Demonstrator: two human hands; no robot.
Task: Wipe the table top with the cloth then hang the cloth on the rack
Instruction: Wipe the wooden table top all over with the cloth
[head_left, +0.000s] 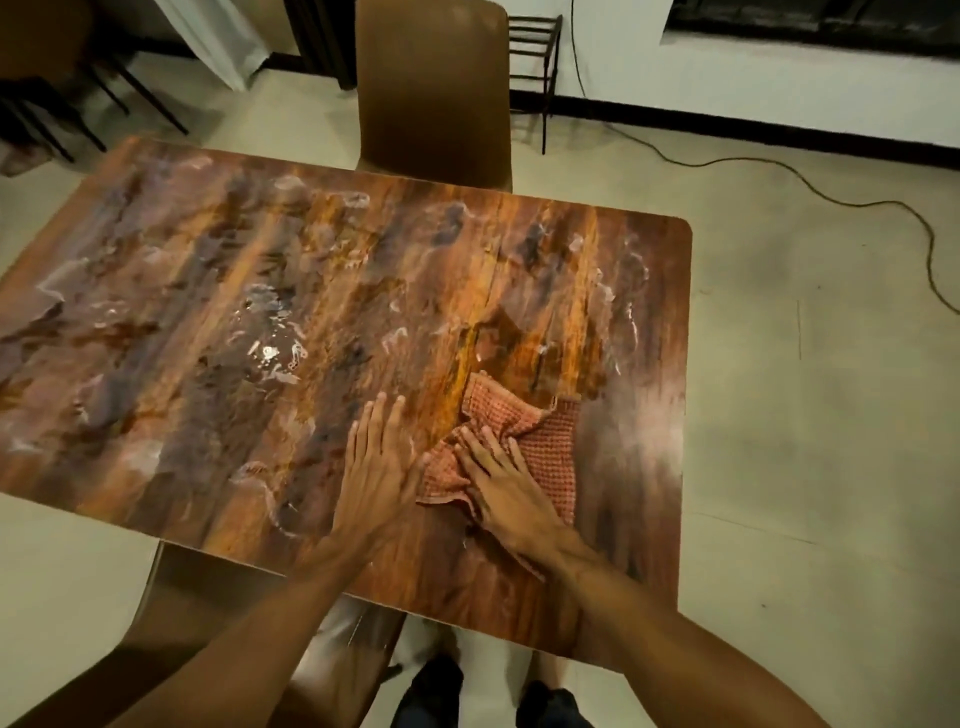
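A crumpled orange-red waffle cloth (540, 441) lies on the wooden table top (260, 312) near its front right part. My right hand (506, 493) presses flat on the cloth's left half, fingers spread. My left hand (376, 462) rests flat on the bare wood just left of the cloth, thumb near the cloth's edge, holding nothing. Wet streaks and smears cover much of the table surface. A dark metal rack (535, 57) stands against the far wall, behind the table.
A brown chair (431, 93) is pushed up to the table's far edge. Another brown chair (208, 587) sits at the near edge below my left arm. A black cable (831, 192) trails over the floor at right. Dark chair legs (78, 104) stand at the far left.
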